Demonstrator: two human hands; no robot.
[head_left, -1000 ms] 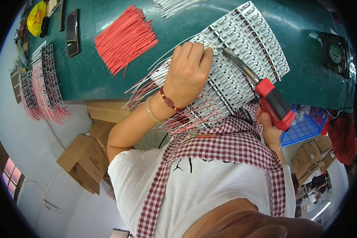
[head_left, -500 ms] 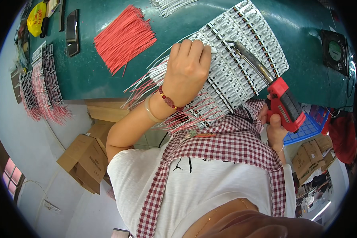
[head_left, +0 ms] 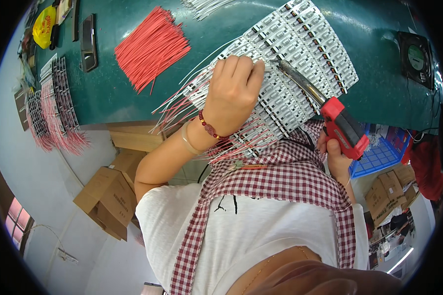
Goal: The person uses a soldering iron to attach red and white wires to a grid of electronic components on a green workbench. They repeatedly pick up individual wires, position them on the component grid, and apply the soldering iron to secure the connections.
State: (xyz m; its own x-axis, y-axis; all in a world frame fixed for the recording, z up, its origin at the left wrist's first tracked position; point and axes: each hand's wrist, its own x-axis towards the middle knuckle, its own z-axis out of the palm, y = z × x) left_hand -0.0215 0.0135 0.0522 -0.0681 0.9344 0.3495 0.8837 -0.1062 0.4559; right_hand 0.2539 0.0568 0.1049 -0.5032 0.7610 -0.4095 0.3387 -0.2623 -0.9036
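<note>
A sheet of silvery-white circuit boards lies tilted on the green table, with red and white wires trailing from its left part. Over the boards, my left hand is closed in a pinch on what looks like a white wire; its fingertips are mostly hidden beneath the hand. My right hand grips the red and black handle of a soldering gun at the sheet's near right side. The gun's dark, bent tip meets the boards just right of my left fingertips.
Piles of red wires and white wires lie on the table. At the left are a phone, a yellow bag and wired boards. A fan stands right, above a blue basket. Cardboard boxes stand below.
The soldering gun and my right hand have moved left, its tip lower and closer to my left fingers. My left hand has shifted slightly down.
</note>
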